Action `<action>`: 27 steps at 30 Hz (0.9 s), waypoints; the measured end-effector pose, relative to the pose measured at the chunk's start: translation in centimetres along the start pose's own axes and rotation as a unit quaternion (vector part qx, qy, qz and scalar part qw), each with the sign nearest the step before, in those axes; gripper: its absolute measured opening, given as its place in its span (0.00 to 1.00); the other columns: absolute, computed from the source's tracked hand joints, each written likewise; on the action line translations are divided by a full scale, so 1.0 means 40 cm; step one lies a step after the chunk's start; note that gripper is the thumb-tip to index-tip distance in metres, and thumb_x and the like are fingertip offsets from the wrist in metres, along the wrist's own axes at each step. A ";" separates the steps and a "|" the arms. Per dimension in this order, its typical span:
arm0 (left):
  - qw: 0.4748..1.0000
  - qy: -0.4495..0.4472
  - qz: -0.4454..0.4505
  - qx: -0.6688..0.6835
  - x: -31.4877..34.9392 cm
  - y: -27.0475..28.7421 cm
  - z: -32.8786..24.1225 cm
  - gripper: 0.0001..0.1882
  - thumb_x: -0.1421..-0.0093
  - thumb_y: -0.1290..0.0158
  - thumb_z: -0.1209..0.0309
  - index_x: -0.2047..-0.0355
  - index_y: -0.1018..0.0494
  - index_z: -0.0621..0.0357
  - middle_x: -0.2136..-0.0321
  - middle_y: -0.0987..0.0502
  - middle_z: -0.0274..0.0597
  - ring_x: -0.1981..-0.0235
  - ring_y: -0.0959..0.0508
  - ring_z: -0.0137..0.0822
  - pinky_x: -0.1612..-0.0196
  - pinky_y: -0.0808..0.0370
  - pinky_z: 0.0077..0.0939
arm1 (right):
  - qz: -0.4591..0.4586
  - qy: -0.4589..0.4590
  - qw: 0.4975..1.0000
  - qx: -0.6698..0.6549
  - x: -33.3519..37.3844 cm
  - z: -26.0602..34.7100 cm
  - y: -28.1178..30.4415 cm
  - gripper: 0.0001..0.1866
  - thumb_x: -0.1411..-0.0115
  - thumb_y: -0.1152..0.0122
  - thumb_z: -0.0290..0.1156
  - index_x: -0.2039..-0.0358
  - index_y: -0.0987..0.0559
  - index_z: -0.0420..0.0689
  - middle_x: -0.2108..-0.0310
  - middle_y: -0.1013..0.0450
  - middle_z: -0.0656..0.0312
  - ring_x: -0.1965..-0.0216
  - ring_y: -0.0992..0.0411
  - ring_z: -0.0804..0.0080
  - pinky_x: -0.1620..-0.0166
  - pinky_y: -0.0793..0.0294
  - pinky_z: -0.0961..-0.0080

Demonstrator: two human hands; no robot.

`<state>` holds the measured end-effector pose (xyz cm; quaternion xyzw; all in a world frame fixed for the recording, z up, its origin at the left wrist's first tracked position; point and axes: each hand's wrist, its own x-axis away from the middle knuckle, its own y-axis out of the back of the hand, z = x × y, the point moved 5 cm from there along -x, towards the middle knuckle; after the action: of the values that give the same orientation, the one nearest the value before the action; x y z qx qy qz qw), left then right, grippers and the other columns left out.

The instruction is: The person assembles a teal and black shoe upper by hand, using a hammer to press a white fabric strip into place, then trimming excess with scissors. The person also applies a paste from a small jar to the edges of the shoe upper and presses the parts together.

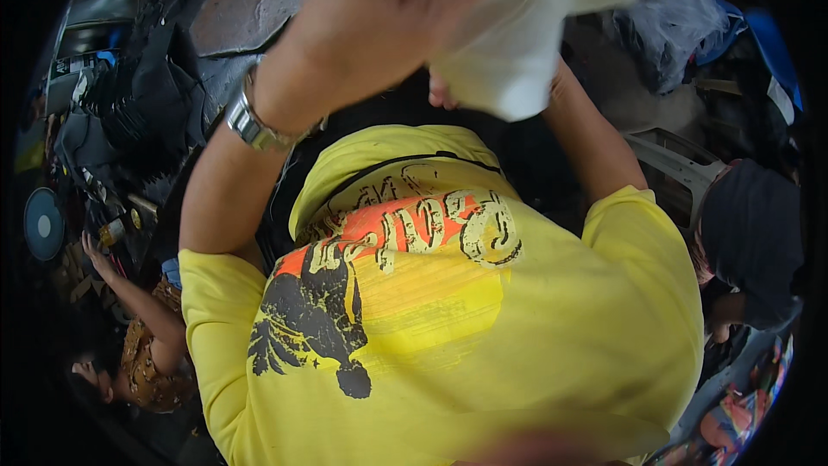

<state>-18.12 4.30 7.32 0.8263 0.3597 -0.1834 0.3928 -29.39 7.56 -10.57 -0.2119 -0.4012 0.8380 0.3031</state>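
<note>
My left hand (pixel 384 9), a metal watch (pixel 250 116) on its wrist, is raised at the top centre. It lies against a pale, soft-looking white piece (pixel 517 52), perhaps cloth or thin sheet; blur hides its exact kind. The left fingers reach over the upper left part of this piece and are smeared by motion. Behind it comes my right arm, bent up from the right. Most of my right hand (pixel 442 92) is hidden by the white piece; only fingertips show, curled near its lower left edge. The piece hangs above my lap, in front of my yellow shirt.
Black sheet pieces (pixel 103 125) are piled at the left, near a worn flat slab (pixel 250 4). Clear plastic bags (pixel 673 26) lie at the upper right, above a pale plastic chair (pixel 677 164). One person (pixel 155 354) is at the lower left, another (pixel 750 242) at the right.
</note>
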 end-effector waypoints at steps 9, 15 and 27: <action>0.934 0.195 -0.183 0.238 0.064 0.039 0.104 0.13 0.36 0.44 0.75 0.51 0.26 0.60 0.59 0.18 0.41 0.60 0.18 0.31 0.58 0.22 0.24 | 0.060 0.009 0.993 0.100 -0.012 -0.019 0.011 0.29 0.34 0.45 0.41 0.36 0.34 0.41 0.41 0.31 0.51 0.41 0.30 0.60 0.43 0.27 0.63; 0.869 0.357 -0.150 0.307 0.230 -0.096 0.208 0.18 0.37 0.46 0.77 0.46 0.28 0.60 0.58 0.20 0.40 0.60 0.21 0.26 0.57 0.23 0.22 | -0.281 0.258 0.924 -0.011 -0.001 0.155 0.169 0.28 0.29 0.64 0.43 0.33 0.39 0.44 0.33 0.41 0.46 0.37 0.36 0.49 0.32 0.41 0.53; 0.758 0.600 -0.172 0.192 0.435 -0.199 0.494 0.15 0.39 0.47 0.78 0.51 0.29 0.69 0.60 0.20 0.45 0.62 0.20 0.31 0.58 0.22 0.26 | -0.182 0.268 0.732 0.599 -0.028 0.001 0.090 0.23 0.33 0.52 0.36 0.39 0.31 0.42 0.39 0.32 0.52 0.38 0.33 0.56 0.33 0.40 0.60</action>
<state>-12.69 0.14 -19.33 0.7495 0.6149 0.2200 -0.1080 -29.81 5.00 -13.29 -0.1253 0.2510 0.7417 0.6093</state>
